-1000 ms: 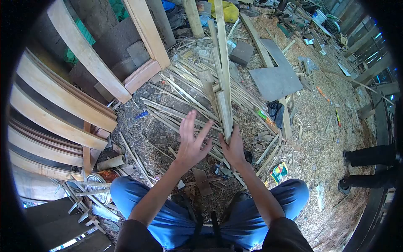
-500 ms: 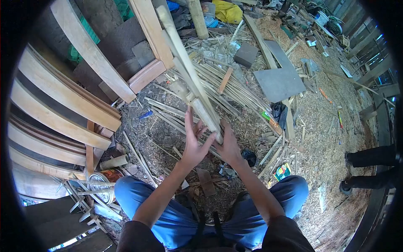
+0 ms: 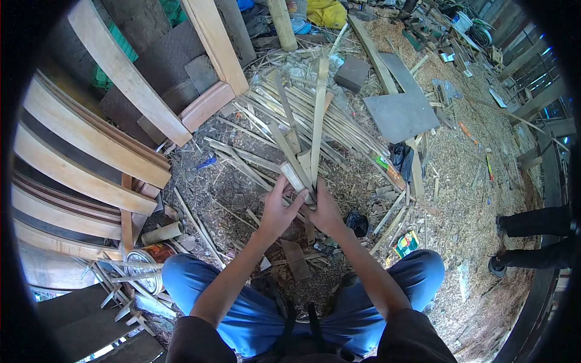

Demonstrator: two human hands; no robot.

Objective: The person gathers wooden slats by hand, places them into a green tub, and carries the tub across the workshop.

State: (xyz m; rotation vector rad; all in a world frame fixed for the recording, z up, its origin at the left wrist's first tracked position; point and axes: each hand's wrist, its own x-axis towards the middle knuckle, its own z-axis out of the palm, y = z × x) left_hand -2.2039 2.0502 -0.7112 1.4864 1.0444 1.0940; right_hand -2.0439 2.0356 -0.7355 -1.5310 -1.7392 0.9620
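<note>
the wooden strips (image 3: pixel 318 115) lie between the left hand (image 3: pixel 276 216) and the right hand (image 3: pixel 327 215), about equally near both, fingers pinching their near ends from either side, the long axes fanning forward, away from the knees (image 3: pixel 190 278), over thin sticks (image 3: pixel 348 128) on the ground (image 3: pixel 224 196).

Sawdust covers the dirt floor (image 3: pixel 478 199); light slips through slatted walls (image 3: pixel 538 66).

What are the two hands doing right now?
Left hand: closed around the wood pieces.
Right hand: closed on the same bundle's lower end.
</note>
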